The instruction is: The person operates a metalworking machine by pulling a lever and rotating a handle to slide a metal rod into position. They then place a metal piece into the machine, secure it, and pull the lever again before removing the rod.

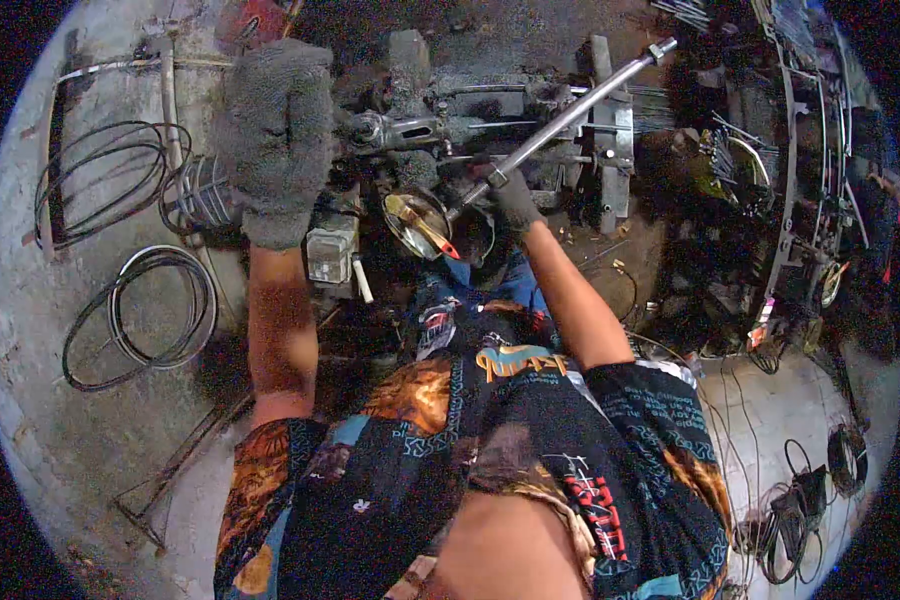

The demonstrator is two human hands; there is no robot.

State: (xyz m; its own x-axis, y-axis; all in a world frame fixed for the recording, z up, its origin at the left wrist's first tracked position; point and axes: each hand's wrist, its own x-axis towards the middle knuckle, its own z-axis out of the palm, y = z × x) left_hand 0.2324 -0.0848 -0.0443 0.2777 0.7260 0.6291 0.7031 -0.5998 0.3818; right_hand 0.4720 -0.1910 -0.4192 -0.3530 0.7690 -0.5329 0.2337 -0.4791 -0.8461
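Observation:
My left hand (275,140), in a thick grey knitted glove, is raised at the left of the machine. It looks curled closed; anything inside it is hidden. My right hand (515,200), in a dark glove, is wrapped round the lower part of a long steel rod (580,105). The rod slants up to the right over the dark machine (400,132), with a collar just above my grip. By its lower end, a round pan (391,222) holds a paintbrush (428,230) with a red-tipped handle.
A grey box (331,252) and a white-handled tool (362,280) lie below the machine. Coiled cables (160,305) spread over the concrete floor at left. A metal rack (785,170) and loose thin rods (740,160) stand at right, with more cable coils (795,510) below.

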